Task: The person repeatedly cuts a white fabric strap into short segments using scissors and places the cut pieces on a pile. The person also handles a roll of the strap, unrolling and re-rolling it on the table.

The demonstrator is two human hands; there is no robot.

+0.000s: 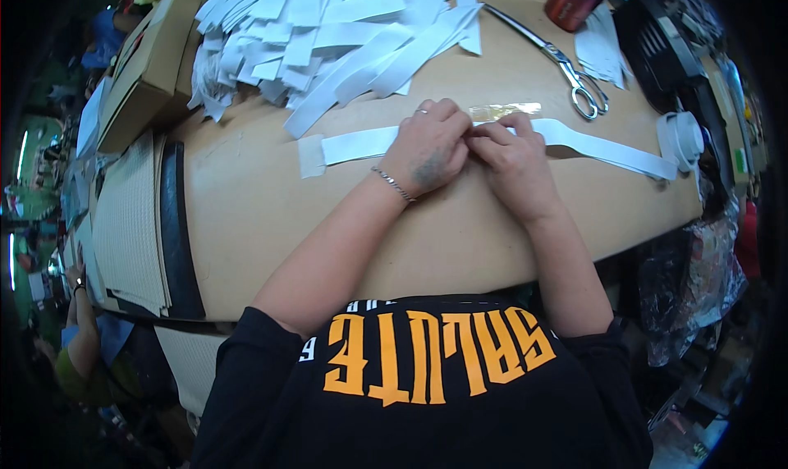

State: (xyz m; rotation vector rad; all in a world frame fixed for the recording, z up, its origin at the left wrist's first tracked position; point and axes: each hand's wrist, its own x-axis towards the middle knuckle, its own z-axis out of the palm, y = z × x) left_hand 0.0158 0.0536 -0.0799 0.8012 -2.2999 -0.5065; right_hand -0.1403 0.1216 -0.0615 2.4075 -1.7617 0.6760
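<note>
A long white elastic-like band (603, 147) runs across the tan table (271, 231), its left end beside a strip of clear tape (311, 156). My left hand (431, 145) rests on the band with its fingers bent and drawn together. Beside it, my right hand (515, 161) is closed on the same band, its fingertips meeting those of the left. Whatever lies between the fingertips is hidden. To the right the band rises slightly off the table and leads toward a white roll (680, 139). A shiny strip of tape (505, 110) lies just beyond my hands.
Many cut white strips (328, 34) are heaped at the back. Metal scissors (566, 63) lie at the far right, near a red tumbler (577, 3). A cardboard box (152, 67) and stacked sheets (127, 223) occupy the left. Another person's arm (82, 321) shows at far left.
</note>
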